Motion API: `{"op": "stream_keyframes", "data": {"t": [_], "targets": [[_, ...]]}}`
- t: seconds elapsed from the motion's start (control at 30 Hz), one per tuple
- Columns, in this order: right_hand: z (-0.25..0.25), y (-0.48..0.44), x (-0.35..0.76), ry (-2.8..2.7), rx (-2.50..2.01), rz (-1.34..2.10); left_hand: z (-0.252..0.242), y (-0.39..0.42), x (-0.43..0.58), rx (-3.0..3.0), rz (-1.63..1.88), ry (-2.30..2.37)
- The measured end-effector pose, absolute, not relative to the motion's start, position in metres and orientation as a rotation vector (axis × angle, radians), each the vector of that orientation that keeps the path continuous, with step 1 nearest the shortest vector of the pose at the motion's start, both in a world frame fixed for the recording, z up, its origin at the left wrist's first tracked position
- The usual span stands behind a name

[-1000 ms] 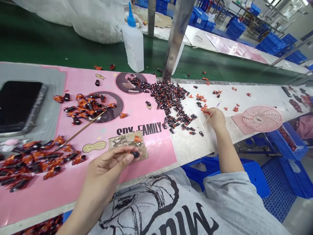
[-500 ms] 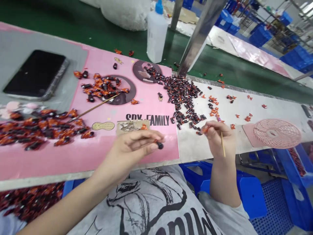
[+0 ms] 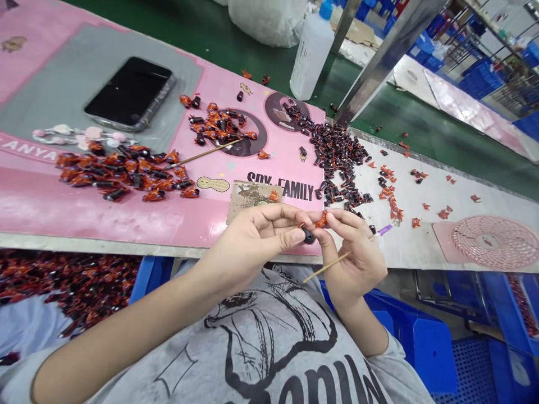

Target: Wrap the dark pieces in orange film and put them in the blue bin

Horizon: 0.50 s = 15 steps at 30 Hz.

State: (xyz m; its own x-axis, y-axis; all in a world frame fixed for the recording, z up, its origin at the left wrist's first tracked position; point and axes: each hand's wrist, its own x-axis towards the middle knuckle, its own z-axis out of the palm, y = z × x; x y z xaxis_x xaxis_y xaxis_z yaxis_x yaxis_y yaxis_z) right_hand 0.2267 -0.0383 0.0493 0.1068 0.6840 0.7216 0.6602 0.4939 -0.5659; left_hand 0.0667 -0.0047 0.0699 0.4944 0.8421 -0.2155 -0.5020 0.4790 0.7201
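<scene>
My left hand pinches a small black piece between thumb and forefinger, just off the table's near edge. My right hand meets it from the right, its fingertips closed on a small orange piece that touches the black one. A thin wooden stick with a purple tip is also gripped in my right hand and slants across its palm. A small brown card with glue smears lies on the pink mat right behind my hands.
Loose black pieces lie heaped on the white bench, with orange bits to their right. Assembled orange-and-black pieces lie on the mat's left and centre. A phone, a glue bottle, another stick and a pink fan are around.
My right hand came back from the orange bits on the bench with an orange piece and the stick, and met my left hand. The view swung left and down.
</scene>
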Motion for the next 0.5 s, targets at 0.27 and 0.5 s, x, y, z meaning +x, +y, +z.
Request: {"op": "stream_keyframes", "data": {"t": [0.27,0.5], "targets": [[0.064,-0.043,0.212,-1.552,-0.972,0.444,0.077,-0.018,0.049,0.777,1.104,0.742],[0.072,-0.046,0.200,-1.845,-0.992,0.229,0.079,-0.023,0.040,0.762,1.195,0.766]]}}
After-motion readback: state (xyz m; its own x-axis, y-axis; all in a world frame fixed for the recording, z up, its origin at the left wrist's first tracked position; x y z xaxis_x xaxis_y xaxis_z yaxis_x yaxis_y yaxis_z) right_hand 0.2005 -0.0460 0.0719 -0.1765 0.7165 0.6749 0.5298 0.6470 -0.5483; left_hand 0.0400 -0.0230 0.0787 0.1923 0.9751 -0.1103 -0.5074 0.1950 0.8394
